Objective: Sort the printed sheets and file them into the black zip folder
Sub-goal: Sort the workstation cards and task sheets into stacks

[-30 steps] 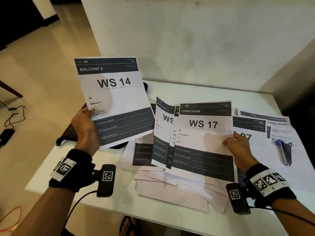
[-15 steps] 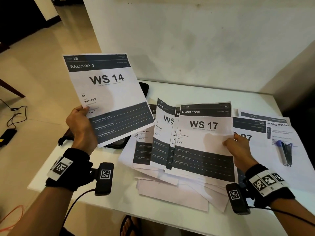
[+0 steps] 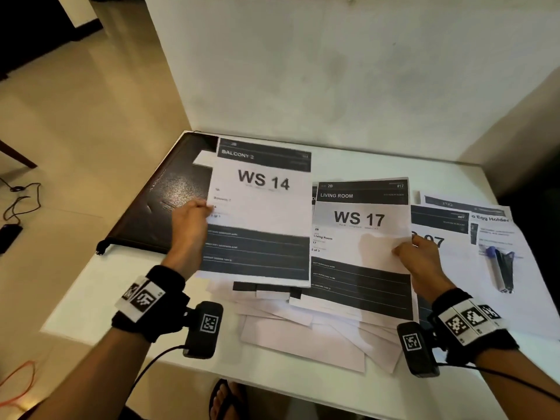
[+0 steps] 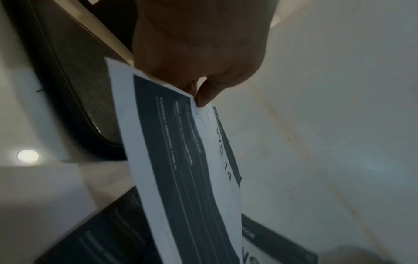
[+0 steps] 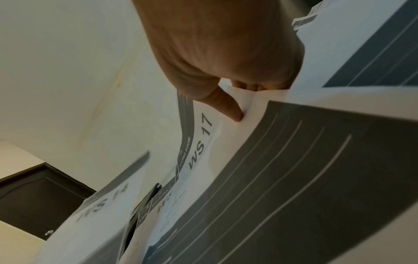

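1. Head view: my left hand is pinching the WS 14 sheet over the black zip folder; my right hand is gripping the WS 17 sheet above the loose pile on the table.
2. Left wrist: thumb is clamping the sheet's edge, though blurred.
3. Right wrist: thumb is pressing on top, fingers curled underneath.

Matt white paper printed sheets with dark printed bands, a black zip folder of grained, slightly glossy leather-like material, and a smooth white table top.
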